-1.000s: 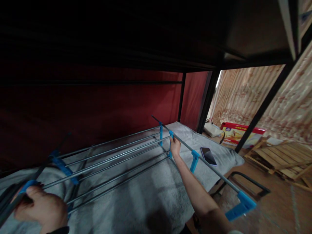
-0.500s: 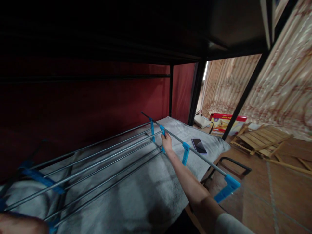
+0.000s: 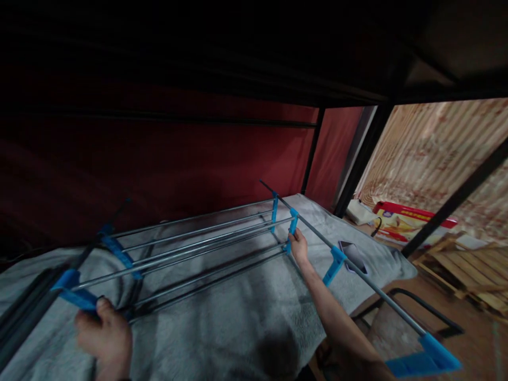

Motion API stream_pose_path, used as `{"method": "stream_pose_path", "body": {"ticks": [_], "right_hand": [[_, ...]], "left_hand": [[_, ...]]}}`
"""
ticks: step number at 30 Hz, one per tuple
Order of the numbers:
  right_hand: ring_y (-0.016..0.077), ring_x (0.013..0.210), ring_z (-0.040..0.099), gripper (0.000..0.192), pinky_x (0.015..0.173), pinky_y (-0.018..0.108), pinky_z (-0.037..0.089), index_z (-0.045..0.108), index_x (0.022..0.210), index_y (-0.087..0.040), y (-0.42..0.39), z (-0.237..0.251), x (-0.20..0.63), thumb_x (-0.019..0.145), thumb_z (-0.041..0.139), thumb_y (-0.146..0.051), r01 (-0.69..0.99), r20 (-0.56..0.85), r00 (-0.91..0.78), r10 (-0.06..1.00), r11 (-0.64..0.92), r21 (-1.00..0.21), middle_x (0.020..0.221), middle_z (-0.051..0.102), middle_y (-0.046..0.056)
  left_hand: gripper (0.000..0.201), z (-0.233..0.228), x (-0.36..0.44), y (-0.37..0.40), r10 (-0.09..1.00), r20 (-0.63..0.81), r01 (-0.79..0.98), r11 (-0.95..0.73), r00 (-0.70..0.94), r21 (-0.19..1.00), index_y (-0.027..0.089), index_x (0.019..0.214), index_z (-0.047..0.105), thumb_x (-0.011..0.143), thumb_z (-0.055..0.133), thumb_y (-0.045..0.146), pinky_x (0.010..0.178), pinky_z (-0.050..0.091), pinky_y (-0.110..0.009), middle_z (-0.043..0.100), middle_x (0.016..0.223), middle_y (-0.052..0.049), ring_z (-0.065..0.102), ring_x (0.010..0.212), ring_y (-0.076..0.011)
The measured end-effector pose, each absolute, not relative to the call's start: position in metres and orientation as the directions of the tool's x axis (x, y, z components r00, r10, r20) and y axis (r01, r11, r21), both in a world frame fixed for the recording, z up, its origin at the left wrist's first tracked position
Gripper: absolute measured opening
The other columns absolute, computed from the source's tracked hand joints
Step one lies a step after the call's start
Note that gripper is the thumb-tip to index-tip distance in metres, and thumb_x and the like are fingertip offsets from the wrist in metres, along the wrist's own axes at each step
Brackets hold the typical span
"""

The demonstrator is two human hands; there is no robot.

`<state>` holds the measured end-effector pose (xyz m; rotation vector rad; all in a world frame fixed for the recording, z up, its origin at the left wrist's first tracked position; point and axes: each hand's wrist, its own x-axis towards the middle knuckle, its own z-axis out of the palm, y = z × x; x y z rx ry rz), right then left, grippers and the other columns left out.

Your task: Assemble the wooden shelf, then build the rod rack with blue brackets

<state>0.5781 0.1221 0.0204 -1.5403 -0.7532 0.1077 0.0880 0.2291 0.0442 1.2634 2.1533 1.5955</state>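
A rack of thin grey metal rods (image 3: 214, 238) with blue plastic brackets spans the bed in front of me. My left hand (image 3: 105, 336) is closed on the blue bracket (image 3: 81, 292) at the rack's near left. Farther off, my right hand (image 3: 298, 246) has its fingers wrapped round another blue bracket (image 3: 292, 225) on the right side. One long rod runs from that side toward me, with a blue bracket (image 3: 336, 263) partway along it and a larger blue end piece (image 3: 426, 360) near my right forearm.
A grey blanket (image 3: 222, 328) covers the bed under the rack. On it lies a phone (image 3: 353, 257). Black bunk posts (image 3: 367, 153) and a dark upper bunk enclose the space. Beyond stand a red and yellow box (image 3: 413, 222), wooden slats (image 3: 472, 270) and a black metal frame (image 3: 426, 307).
My view has swung left, so the rack and bed sit farther right. My left hand has come fully into view on its bracket. The right hand keeps its hold.
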Motion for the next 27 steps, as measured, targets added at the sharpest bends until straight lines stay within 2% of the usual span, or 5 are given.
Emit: {"method": "stream_pose_path", "body": {"ticks": [5, 12, 18, 23, 27], "right_hand": [[0.0255, 0.094, 0.064, 0.040, 0.088, 0.038, 0.047, 0.066, 0.106, -0.016, 0.120, 0.013, 0.579, 0.075, 0.051, -0.038, 0.398, 0.337, 0.800, 0.497, -0.019, -0.917, 0.102, 0.072, 0.011], [0.0267, 0.101, 0.063, 0.041, 0.095, 0.041, 0.046, 0.068, 0.098, -0.016, 0.123, 0.012, 0.602, 0.065, 0.058, -0.038, 0.283, 0.240, 0.808, 0.538, 0.004, -0.959, 0.102, 0.071, 0.010], [0.0220, 0.090, 0.063, 0.050, 0.086, 0.040, 0.052, 0.064, 0.111, -0.018, 0.122, 0.045, 0.606, 0.065, 0.063, -0.039, 0.195, 0.235, 0.935, 0.266, 0.170, -0.966, 0.095, 0.065, 0.004], [0.0259, 0.101, 0.062, 0.049, 0.093, 0.045, 0.049, 0.062, 0.119, -0.016, 0.100, 0.071, 0.543, 0.074, 0.058, -0.036, 0.441, 0.439, 0.814, 0.380, 0.085, -0.893, 0.110, 0.065, 0.010], [0.0281, 0.116, 0.059, 0.039, 0.103, 0.047, 0.044, 0.067, 0.114, -0.017, 0.086, 0.125, 0.506, 0.087, 0.043, -0.033, 0.798, 0.743, 0.463, 0.484, 0.137, -0.587, 0.120, 0.066, 0.013]], "left_hand": [[0.018, 0.036, 0.091, 0.235, 0.651, 0.359, 0.518, 0.061, -0.669, 0.853, 0.023, 0.083, 0.050, 0.080, 0.049, 0.041, 0.076, 0.049, -0.042, 0.054, 0.074, -0.002, 0.059, 0.078, -0.0268], [0.027, 0.043, 0.089, 0.234, 0.724, 0.265, 0.339, -0.046, -0.637, 0.940, 0.017, 0.107, 0.058, 0.083, 0.052, 0.026, 0.100, 0.047, -0.044, 0.065, 0.104, -0.012, 0.062, 0.105, -0.0269], [0.039, 0.064, 0.111, 0.198, 0.576, 0.331, 0.321, -0.124, -0.747, 0.939, 0.012, 0.118, 0.054, 0.079, 0.054, 0.017, 0.107, 0.041, -0.047, 0.055, 0.124, -0.018, 0.052, 0.122, -0.0289], [0.032, 0.118, 0.134, 0.167, 0.544, 0.716, 0.641, -0.371, -0.437, 0.672, 0.017, 0.118, 0.057, 0.087, 0.048, 0.020, 0.106, 0.040, -0.042, 0.056, 0.121, -0.013, 0.051, 0.120, -0.0258], [0.044, 0.175, 0.125, 0.178, 0.582, 0.747, 0.872, -0.125, -0.322, 0.473, 0.011, 0.132, 0.053, 0.091, 0.044, 0.024, 0.108, 0.037, -0.048, 0.055, 0.133, -0.021, 0.048, 0.127, -0.0329]]}}
